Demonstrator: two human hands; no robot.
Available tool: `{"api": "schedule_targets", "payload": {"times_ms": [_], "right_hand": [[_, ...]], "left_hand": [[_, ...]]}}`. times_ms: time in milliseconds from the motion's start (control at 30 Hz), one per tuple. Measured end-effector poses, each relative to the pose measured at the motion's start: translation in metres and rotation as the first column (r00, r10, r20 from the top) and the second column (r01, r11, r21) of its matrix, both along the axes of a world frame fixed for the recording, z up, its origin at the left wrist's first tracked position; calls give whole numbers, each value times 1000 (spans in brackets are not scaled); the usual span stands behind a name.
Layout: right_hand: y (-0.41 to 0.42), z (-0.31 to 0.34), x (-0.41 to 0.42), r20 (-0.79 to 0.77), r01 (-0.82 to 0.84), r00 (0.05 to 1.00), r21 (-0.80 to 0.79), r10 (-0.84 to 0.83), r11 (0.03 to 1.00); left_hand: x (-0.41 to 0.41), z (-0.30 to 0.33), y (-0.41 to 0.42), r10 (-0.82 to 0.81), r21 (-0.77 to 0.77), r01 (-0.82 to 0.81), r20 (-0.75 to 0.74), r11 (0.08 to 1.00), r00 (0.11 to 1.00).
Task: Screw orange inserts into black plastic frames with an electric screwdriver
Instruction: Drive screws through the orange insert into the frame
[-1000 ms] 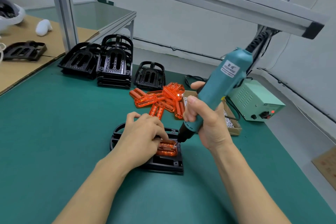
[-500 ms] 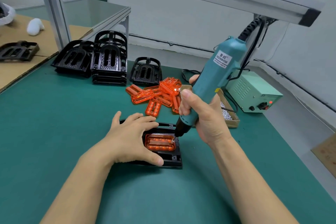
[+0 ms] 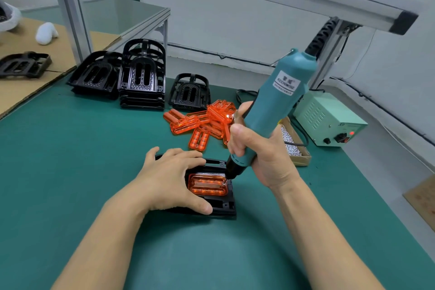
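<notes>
A black plastic frame [image 3: 223,207] lies on the green mat in front of me, with an orange insert [image 3: 207,185] seated in it. My left hand [image 3: 174,181] lies flat over the frame's left part, fingers spread along its far edge and thumb on its near edge. My right hand [image 3: 259,155] grips a teal electric screwdriver [image 3: 277,106], tilted with its top to the upper right. The bit tip touches the insert's upper right corner. The frame's left half is hidden under my left hand.
Loose orange inserts [image 3: 202,122] are piled behind the frame. Stacks of black frames [image 3: 141,77] stand further back, one single frame [image 3: 189,90] to their right. A cardboard box of screws [image 3: 293,146] and a green power supply [image 3: 329,120] sit at the right. An aluminium post [image 3: 70,9] rises at left.
My left hand stopped pinching at the insert's corner, drew back left and now lies flat over the frame. The screwdriver tip stays at the insert's upper right corner.
</notes>
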State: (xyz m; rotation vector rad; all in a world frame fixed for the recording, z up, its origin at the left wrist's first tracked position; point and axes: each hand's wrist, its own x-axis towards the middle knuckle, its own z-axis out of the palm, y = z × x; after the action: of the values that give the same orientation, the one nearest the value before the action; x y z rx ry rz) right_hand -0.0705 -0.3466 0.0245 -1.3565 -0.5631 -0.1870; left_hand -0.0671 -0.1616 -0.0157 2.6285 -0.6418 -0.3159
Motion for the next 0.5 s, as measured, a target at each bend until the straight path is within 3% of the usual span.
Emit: {"api": "schedule_targets", "payload": {"times_ms": [500], "right_hand": [[1, 0, 0, -54, 47, 998, 63, -44, 997]], "left_hand": [[-5, 3, 0, -16, -79, 17, 17, 997, 1000]]}}
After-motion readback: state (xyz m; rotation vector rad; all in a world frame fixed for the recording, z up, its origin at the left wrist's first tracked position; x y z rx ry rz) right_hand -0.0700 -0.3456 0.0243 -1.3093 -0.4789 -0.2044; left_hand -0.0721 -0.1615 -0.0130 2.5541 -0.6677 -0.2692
